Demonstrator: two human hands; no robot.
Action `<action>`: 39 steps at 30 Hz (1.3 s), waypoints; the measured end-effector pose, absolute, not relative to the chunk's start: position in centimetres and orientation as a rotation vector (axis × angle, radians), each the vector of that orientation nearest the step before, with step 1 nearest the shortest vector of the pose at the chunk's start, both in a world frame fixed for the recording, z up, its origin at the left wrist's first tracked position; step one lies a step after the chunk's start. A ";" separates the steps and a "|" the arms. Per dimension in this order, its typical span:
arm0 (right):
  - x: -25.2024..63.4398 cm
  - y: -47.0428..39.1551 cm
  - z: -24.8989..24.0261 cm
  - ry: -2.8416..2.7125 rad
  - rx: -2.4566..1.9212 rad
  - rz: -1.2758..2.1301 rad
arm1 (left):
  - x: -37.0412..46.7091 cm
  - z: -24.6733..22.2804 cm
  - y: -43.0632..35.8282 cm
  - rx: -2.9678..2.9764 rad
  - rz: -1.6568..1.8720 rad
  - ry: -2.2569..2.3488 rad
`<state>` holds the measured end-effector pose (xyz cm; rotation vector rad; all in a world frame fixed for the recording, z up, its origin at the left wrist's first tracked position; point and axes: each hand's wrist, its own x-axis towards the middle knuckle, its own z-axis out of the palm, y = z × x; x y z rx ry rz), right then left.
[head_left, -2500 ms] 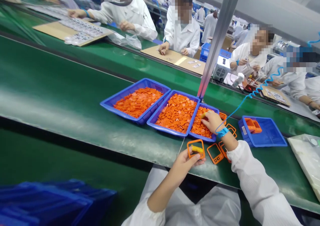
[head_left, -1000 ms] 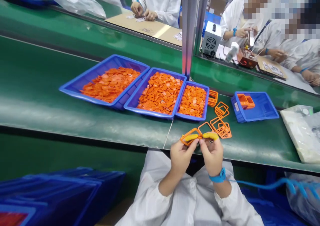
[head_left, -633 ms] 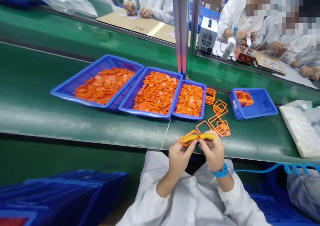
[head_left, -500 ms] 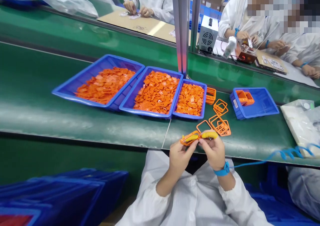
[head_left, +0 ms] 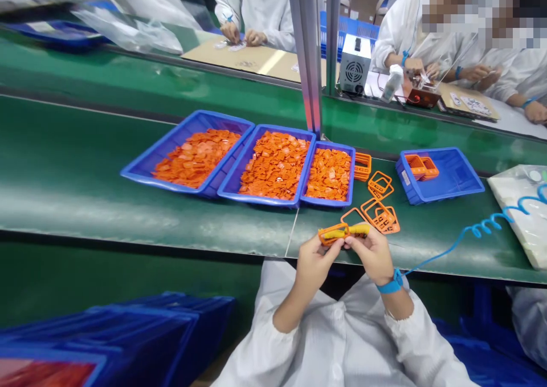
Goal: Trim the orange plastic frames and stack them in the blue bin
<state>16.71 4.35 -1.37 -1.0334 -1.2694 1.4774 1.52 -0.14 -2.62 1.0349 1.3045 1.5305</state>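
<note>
My left hand [head_left: 314, 260] is closed on an orange frame [head_left: 328, 240], held just past the near edge of the green bench. Against it, my right hand [head_left: 374, 254] pinches, its thumb close to the left thumb. The fingertips of both hands are covered in yellow. Whether the right fingers hold the same frame or a small separate part is too small to tell. A blue strap [head_left: 390, 284] circles my right wrist. Just beyond the hands, loose orange frames [head_left: 383, 219] lie overlapping on the bench.
Three blue bins [head_left: 260, 198] of small orange pieces stand left of a stack of orange frames [head_left: 363, 166]. Another blue bin [head_left: 459, 192] holds frames at the right. A coiled blue cord [head_left: 458, 240] runs rightward. A metal post [head_left: 308, 62] rises behind; people work beyond.
The view has shifted, so the left bins appear further right. My hands are still together, with the orange frame now turned slightly and closer to the right fingers. The cord hangs higher.
</note>
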 end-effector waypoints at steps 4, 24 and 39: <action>17.1 3.9 -1.4 -1.280 -1.068 1.402 | 1.4 -2.5 -0.2 0.998 1.431 1.201; 20.8 2.8 -4.5 -1.151 -1.093 1.468 | -8.5 5.0 4.0 1.918 1.237 1.529; 19.7 4.2 -4.6 -1.155 -0.991 1.606 | -17.6 5.2 19.1 2.180 0.247 2.244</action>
